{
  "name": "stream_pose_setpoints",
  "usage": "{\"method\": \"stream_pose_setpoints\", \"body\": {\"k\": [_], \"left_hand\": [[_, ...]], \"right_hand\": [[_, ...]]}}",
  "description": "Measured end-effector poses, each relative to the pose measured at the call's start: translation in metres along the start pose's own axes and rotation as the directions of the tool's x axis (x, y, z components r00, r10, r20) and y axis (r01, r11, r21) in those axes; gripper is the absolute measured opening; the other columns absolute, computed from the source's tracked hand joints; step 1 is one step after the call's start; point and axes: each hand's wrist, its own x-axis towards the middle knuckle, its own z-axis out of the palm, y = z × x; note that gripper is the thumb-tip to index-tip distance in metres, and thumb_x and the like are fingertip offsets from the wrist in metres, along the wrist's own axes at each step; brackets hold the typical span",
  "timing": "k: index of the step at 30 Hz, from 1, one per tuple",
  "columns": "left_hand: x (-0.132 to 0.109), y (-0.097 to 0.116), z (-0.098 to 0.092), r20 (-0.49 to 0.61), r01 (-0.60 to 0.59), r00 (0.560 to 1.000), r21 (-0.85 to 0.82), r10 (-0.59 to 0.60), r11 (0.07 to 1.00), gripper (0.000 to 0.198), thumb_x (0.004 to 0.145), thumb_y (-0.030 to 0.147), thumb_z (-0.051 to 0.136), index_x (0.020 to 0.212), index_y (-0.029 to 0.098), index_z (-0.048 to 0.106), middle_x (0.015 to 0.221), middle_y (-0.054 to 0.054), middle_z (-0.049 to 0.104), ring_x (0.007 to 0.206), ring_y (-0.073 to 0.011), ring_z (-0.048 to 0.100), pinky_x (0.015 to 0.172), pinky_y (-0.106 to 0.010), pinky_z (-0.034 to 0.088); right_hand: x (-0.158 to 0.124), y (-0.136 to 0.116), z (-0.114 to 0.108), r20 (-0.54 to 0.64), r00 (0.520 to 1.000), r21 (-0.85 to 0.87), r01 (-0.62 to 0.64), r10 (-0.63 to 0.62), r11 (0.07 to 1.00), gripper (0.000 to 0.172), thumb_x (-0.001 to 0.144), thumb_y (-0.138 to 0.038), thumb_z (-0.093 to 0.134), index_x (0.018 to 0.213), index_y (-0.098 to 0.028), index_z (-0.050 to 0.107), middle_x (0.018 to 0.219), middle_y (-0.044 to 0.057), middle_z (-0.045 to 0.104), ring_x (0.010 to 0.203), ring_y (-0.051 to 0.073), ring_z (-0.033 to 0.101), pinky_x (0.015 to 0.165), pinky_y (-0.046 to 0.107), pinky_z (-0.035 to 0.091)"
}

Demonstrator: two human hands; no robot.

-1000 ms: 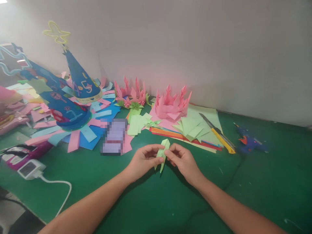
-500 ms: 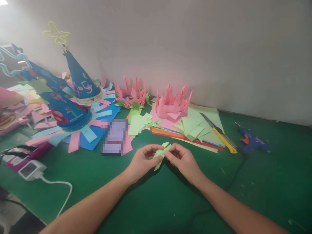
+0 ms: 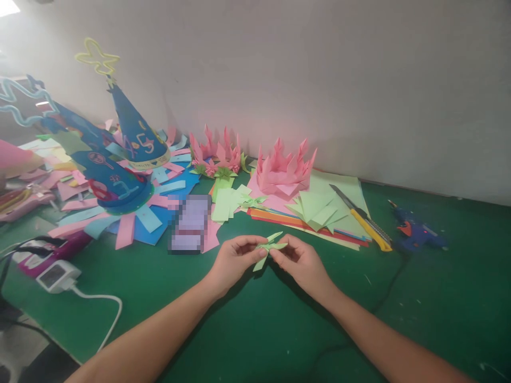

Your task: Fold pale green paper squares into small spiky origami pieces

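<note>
A light green folded paper piece (image 3: 261,263) with several pointed arms is held above the green table, between my two hands. My left hand (image 3: 236,258) pinches its left side between thumb and fingers. On the other side, the thumb and fingers of my right hand (image 3: 298,259) close on the right arm of the piece; the exact grip is partly hidden. Just beyond lie a similar green folded leaf piece (image 3: 254,201) and green paper strips (image 3: 222,206). Behind them stand a pink paper crown (image 3: 284,173) and another pink crown with green leaves (image 3: 219,159).
Coloured paper sheets (image 3: 315,210) lie under a yellow utility knife (image 3: 371,229). Farther right rests a blue glue gun (image 3: 417,230) with its cord. Blue cone hats (image 3: 114,178), a blurred-out phone (image 3: 189,223) and a white plug block with cable (image 3: 59,276) are at left.
The green piece's arms have been bent and spread, the right one now pointing out over my right fingers. Both hands keep nearly the same place; the view has shifted slightly.
</note>
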Motion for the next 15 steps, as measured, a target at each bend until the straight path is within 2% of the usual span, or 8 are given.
{"method": "stream_pose_setpoints", "body": {"k": [6,9,12,15], "left_hand": [[0.0008,-0.0005,0.0002,0.000,-0.118,0.993,0.161,0.120,0.980,0.026,0.069,0.036,0.071,0.084,0.014,0.069,0.064,0.001,0.052,0.058,-0.0080,0.041,0.054,-0.021,0.034],[0.0018,-0.0009,-0.0008,0.005,-0.191,0.980,0.255,0.197,0.948,0.021,0.072,0.034,0.068,0.077,0.014,0.067,0.064,0.001,0.049,0.057,-0.0081,0.038,0.052,-0.021,0.032],[0.0024,-0.0016,-0.0020,0.006,-0.184,0.982,0.300,0.190,0.936,0.020,0.075,0.034,0.065,0.077,0.014,0.065,0.061,0.002,0.047,0.056,-0.0086,0.037,0.052,-0.021,0.030],[0.0026,-0.0022,-0.0024,0.001,-0.170,0.984,0.309,0.179,0.936,0.021,0.074,0.035,0.065,0.078,0.014,0.065,0.061,0.002,0.047,0.056,-0.0086,0.037,0.053,-0.021,0.030]], "right_hand": [[-0.0001,0.0048,-0.0001,0.007,0.998,-0.055,0.063,-0.063,0.997,0.023,0.080,-0.038,0.060,0.069,-0.020,0.049,0.063,-0.003,0.045,0.057,0.011,0.045,0.051,0.022,0.037],[0.0000,0.0074,0.0009,-0.011,0.996,-0.087,0.092,-0.093,0.992,0.015,0.081,-0.035,0.059,0.082,-0.021,0.054,0.072,-0.001,0.054,0.062,0.013,0.053,0.056,0.024,0.044],[-0.0002,0.0083,0.0018,-0.087,0.980,-0.109,0.167,-0.177,0.980,0.022,0.079,-0.029,0.062,0.098,-0.023,0.052,0.089,0.002,0.060,0.067,0.013,0.058,0.062,0.026,0.050],[-0.0008,0.0072,0.0012,-0.109,0.954,-0.194,0.256,-0.280,0.947,0.016,0.081,-0.024,0.060,0.096,-0.024,0.055,0.096,0.003,0.060,0.078,0.015,0.060,0.069,0.028,0.051]]}}
